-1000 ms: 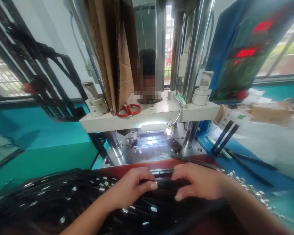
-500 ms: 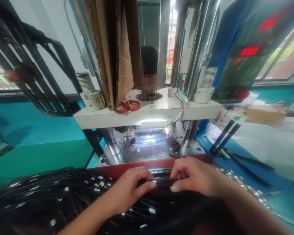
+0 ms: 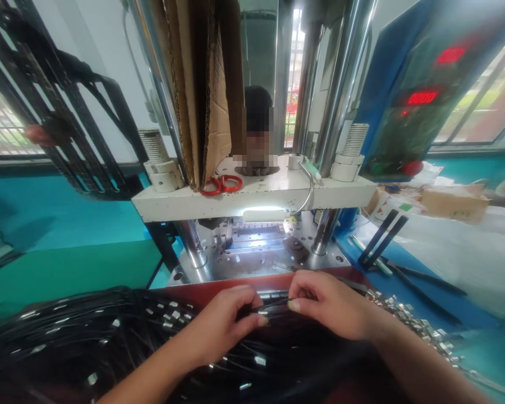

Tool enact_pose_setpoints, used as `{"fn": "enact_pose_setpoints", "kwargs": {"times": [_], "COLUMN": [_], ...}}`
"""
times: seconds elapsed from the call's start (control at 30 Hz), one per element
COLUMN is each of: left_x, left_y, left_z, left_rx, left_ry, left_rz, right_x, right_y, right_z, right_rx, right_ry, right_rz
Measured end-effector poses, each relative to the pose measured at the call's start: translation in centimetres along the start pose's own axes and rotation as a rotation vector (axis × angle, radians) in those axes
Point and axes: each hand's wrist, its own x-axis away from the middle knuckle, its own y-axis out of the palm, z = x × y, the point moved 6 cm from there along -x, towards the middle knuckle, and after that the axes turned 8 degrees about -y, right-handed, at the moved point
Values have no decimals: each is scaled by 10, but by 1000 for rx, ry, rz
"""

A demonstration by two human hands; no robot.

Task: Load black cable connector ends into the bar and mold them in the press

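Note:
Both of my hands meet near the front edge of the press, above a large heap of black cables [image 3: 126, 314] with small metal pieces among them. Thumb and fingers of my left hand [image 3: 239, 314] pinch a thin black cable [image 3: 274, 304]. A short gap to the right, my right hand [image 3: 320, 297] pinches the same cable, its fingers curled. Just behind the fingertips lies a metal strip [image 3: 273, 294] with dark parts in it, partly hidden by the hands.
Ahead stands a press with a white plate [image 3: 252, 199], a lamp [image 3: 264, 215] and a lit metal mould [image 3: 256, 238]. Red-handled scissors [image 3: 222, 184] lie on the plate. Dark pliers [image 3: 425, 286] and shiny metal connectors [image 3: 408, 314] are at right. A person [image 3: 258, 120] appears behind the press.
My right hand has shifted slightly left and up, and its fingers have closed in on the cable. My left hand stays nearly in place. The view has moved a little.

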Motion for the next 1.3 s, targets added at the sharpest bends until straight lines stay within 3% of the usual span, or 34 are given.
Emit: {"fn": "enact_pose_setpoints", "kwargs": {"times": [0.2,0.57,0.87,1.03,1.3], "left_x": [0,-1,-3,-3,-3], "left_y": [-1,1,1,2,2], "left_z": [-2,-2,-4,-5,-7], "left_rx": [-26,-39,-43,-48,-39], "left_ry": [2,61,55,48,65], "left_rz": [28,30,34,33,46], "right_x": [-3,-2,-3,-4,0], "right_y": [6,8,12,17,17], "right_z": [-4,-5,-7,-2,1], "right_rx": [193,68,155,237,180], "right_ry": [-131,-95,-180,-127,-59], "right_rz": [48,-101,-13,-38,-103]}}
